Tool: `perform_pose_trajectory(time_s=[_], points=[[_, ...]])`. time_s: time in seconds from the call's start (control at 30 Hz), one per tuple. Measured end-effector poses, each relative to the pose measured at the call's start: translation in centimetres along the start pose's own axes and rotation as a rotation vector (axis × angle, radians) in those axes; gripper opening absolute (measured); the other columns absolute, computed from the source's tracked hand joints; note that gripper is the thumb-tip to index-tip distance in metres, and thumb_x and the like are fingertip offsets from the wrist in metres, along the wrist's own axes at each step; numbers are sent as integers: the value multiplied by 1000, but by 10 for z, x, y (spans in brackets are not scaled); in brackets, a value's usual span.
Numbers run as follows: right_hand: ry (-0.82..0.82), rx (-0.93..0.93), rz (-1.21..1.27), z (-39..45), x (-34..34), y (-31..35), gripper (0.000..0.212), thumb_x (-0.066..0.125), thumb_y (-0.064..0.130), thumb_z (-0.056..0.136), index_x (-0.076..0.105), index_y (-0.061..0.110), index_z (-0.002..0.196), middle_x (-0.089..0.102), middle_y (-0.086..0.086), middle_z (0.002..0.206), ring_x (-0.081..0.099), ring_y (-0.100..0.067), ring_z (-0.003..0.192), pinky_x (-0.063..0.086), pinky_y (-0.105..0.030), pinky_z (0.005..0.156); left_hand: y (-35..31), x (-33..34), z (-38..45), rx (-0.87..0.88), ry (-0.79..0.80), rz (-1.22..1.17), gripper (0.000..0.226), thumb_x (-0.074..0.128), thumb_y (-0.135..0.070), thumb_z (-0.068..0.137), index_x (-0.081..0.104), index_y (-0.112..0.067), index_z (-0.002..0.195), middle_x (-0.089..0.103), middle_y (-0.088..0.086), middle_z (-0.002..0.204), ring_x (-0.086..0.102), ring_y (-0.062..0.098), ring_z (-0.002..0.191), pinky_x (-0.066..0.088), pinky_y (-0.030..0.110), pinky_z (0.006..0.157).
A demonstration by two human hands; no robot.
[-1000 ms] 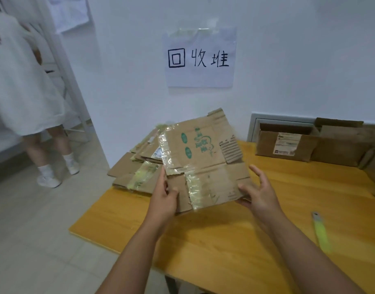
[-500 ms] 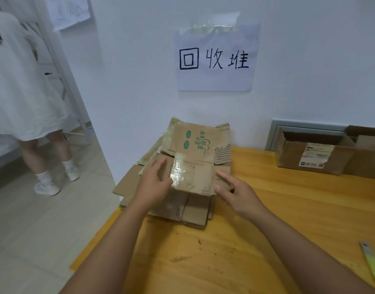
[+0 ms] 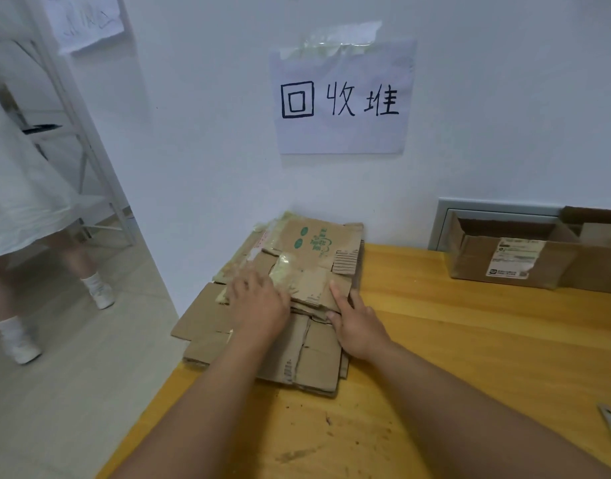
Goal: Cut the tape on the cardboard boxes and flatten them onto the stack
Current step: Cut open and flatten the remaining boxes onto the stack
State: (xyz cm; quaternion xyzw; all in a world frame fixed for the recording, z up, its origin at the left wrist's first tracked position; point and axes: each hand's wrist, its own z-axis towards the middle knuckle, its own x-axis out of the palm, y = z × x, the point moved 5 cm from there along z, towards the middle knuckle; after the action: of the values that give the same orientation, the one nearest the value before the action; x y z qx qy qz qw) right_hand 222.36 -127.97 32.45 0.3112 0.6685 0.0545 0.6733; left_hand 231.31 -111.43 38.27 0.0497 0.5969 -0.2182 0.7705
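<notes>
The flattened box (image 3: 311,261) is laid on the cardboard stack (image 3: 262,344) at the table's (image 3: 470,340) far-left corner, pressed by the flat left hand (image 3: 259,302) and squared by the right hand's (image 3: 357,324) straight fingers; edges are best aligned before release.

Single head-worn wide-angle view. Looks forward and down, close over the bench (image 3: 470,340), facing the wall sign (image 3: 342,98) straight ahead; both forearms enter from the bottom edge.
</notes>
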Motion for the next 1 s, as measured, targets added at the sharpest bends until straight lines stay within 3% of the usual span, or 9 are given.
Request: perform_pose_trajectory(time_s=[0.13,0.2,0.33,0.47,0.57,0.73,0.8,0.93,1.0], points=[[-56,9,-41,0,7,-4,56,20,53,104,-12,53,149,8,-5,164,24,-35,142,26,-49,111,-36,18,-9,210,67,-33,50,22,-51,101,35,-33,147,14,7,164,4,33,150,1,48,121],[-66,11,-8,2,6,-6,58,23,55,103,-8,50,151,13,-3,163,28,-35,140,27,-48,110,-37,29,-9,151,177,-72,50,21,-54,102,30,-40,149,15,5,164,5,33,150,0,48,121],[-79,12,283,3,-7,-9,77,46,50,99,-2,32,157,22,-4,161,26,-29,144,27,-42,116,-35,41,-9,78,206,-49,54,15,-55,102,21,-40,153,7,4,166,-3,31,151,-5,47,120],[-37,-12,466,-13,-20,-13,74,53,41,99,8,29,157,25,-3,160,25,-21,145,26,-35,114,-35,47,-11,47,244,-80,56,11,-56,102,16,-39,155,-1,3,166,-10,29,151,-8,46,120],[-18,-76,339,-43,-25,-23,72,53,41,98,11,34,156,25,4,158,27,-16,143,29,-34,114,-35,47,-9,37,276,-78,56,10,-56,101,15,-39,155,-3,4,166,-12,29,151,-9,47,120],[-31,-124,-107,-97,-54,-68,62,44,40,101,17,32,155,27,5,156,22,-18,143,24,-36,116,-42,41,-12,11,274,7,55,7,-53,102,13,-38,155,-4,8,165,-14,32,150,-15,53,116],[-26,-152,-275,-114,-70,-87,58,42,40,100,22,30,154,31,4,154,21,-20,143,22,-38,116,-50,35,-13,-12,247,54,53,9,-46,104,16,-34,154,2,12,165,-8,35,150,-10,55,118],[-60,-96,-368,-140,-103,-131,55,44,39,98,31,30,150,35,2,152,19,-21,144,19,-41,116,-84,15,-22,26,68,57,46,23,-28,102,30,-18,146,24,18,157,16,37,146,14,55,119],[-69,-51,-369,-150,-116,-155,54,43,40,98,31,31,150,35,3,153,18,-21,145,18,-42,116,-110,8,-32,70,-1,-12,48,21,-32,103,31,-18,147,22,17,159,15,36,147,11,52,121]])
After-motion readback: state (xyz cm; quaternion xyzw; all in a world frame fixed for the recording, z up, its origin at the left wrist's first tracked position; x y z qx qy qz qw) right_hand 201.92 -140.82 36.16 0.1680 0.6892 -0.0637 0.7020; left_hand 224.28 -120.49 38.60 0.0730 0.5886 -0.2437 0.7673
